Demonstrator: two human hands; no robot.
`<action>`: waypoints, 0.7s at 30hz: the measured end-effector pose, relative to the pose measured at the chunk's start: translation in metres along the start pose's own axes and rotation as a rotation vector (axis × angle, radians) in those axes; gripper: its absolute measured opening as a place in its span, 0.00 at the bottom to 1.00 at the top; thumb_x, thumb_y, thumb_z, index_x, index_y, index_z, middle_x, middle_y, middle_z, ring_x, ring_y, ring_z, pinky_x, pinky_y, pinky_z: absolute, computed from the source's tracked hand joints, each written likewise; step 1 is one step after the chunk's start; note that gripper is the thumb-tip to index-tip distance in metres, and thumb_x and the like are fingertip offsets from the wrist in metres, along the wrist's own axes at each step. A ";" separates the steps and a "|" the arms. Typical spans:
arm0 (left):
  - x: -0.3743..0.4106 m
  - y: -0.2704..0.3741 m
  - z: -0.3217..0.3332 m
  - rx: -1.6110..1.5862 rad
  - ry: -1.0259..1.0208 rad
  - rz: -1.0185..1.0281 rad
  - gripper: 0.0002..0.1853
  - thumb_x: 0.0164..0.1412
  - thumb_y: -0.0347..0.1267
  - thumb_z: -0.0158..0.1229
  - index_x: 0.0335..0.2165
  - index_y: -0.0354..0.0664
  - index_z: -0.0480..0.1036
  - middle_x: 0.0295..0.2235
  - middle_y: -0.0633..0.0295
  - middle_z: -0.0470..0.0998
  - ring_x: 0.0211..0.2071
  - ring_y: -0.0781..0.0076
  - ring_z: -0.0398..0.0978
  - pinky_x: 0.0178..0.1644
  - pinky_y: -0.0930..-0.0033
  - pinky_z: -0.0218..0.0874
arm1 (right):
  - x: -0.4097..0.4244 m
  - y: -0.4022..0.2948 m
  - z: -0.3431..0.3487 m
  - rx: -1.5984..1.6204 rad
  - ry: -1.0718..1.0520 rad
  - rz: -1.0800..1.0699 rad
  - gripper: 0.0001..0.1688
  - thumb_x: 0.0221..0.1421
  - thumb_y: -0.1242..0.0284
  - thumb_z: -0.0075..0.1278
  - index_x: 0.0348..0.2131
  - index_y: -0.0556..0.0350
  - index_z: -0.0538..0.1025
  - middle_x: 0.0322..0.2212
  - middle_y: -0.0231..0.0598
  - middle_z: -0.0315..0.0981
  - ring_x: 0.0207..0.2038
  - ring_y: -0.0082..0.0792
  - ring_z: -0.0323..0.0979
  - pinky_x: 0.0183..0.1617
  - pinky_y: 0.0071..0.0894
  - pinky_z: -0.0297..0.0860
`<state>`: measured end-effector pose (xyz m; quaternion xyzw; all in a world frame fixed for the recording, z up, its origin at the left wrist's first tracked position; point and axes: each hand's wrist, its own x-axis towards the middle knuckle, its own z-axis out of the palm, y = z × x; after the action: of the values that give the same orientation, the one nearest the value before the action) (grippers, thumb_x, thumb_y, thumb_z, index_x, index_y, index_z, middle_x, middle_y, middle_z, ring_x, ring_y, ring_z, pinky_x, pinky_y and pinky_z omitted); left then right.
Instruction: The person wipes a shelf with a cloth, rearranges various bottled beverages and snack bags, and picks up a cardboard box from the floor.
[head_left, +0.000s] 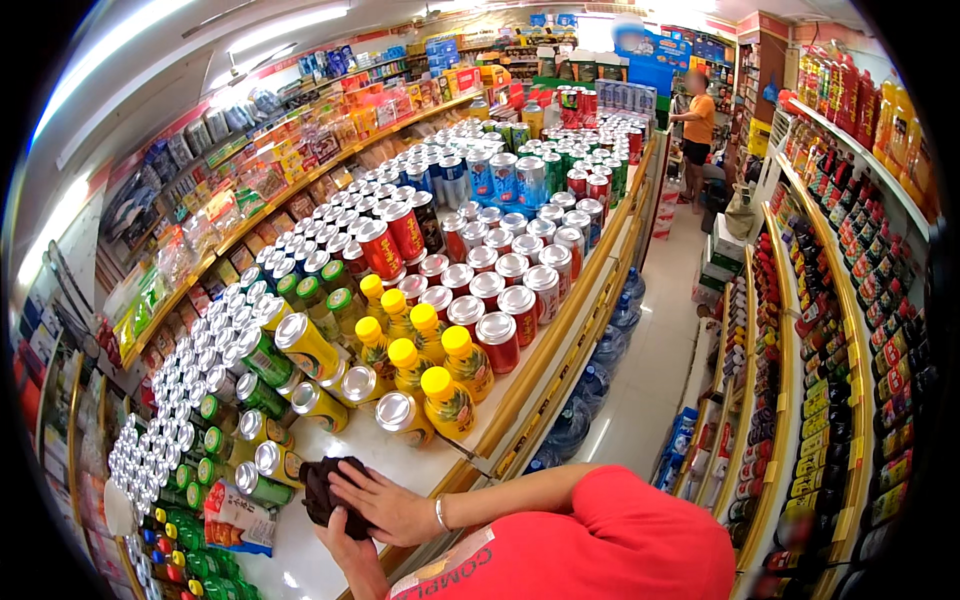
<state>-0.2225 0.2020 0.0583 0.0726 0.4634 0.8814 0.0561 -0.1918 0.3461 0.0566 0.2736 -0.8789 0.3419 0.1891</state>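
A crumpled dark brown cloth (335, 491) is bunched between my two hands, above the white shelf top (300, 559). My right hand (401, 510), with a silver bangle at its wrist, lies flat with fingers spread over the cloth. My left hand (352, 551) holds the cloth from below, its fingertips against it. Just beyond stand yellow and green drink cans, among them a yellow can (277, 463) and a green can (262, 486). Yellow-capped juice bottles (450, 409) are grouped to the right of these. A printed snack packet (238, 517) lies left of the cloth.
Many red cans (497, 343) and other drinks crowd the shelf top, edged by a wooden rail (525, 397). Large blue water bottles (574, 424) line the floor beside the aisle (660, 330). Bottle shelves (847, 360) stand at right. A person in orange (699, 120) is farther back.
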 end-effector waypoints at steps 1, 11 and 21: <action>0.000 0.000 -0.001 0.005 -0.005 0.007 0.37 0.49 0.24 0.53 0.60 0.31 0.57 0.56 0.49 0.68 0.57 0.54 0.67 0.62 0.56 0.59 | 0.001 0.002 0.006 -0.014 0.001 -0.010 0.50 0.47 0.70 0.56 0.63 0.71 0.52 0.66 0.58 0.41 0.70 0.59 0.35 0.69 0.57 0.45; 0.000 0.009 -0.015 0.420 0.107 0.006 0.21 0.66 0.31 0.51 0.54 0.30 0.66 0.51 0.52 0.71 0.51 0.63 0.70 0.56 0.63 0.63 | 0.021 0.003 0.007 -0.135 0.246 -0.183 0.22 0.50 0.71 0.49 0.42 0.70 0.73 0.48 0.51 0.71 0.62 0.45 0.59 0.65 0.45 0.55; -0.013 0.011 -0.008 1.213 0.024 0.449 0.21 0.55 0.16 0.60 0.49 0.27 0.69 0.42 0.49 0.74 0.40 0.65 0.74 0.43 0.64 0.71 | 0.024 0.017 0.022 0.020 0.377 -0.265 0.09 0.45 0.71 0.52 0.27 0.60 0.72 0.34 0.45 0.73 0.51 0.45 0.68 0.59 0.45 0.62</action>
<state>-0.2115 0.1871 0.0623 0.1768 0.8533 0.4541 -0.1857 -0.2240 0.3328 0.0457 0.3200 -0.7808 0.3679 0.3905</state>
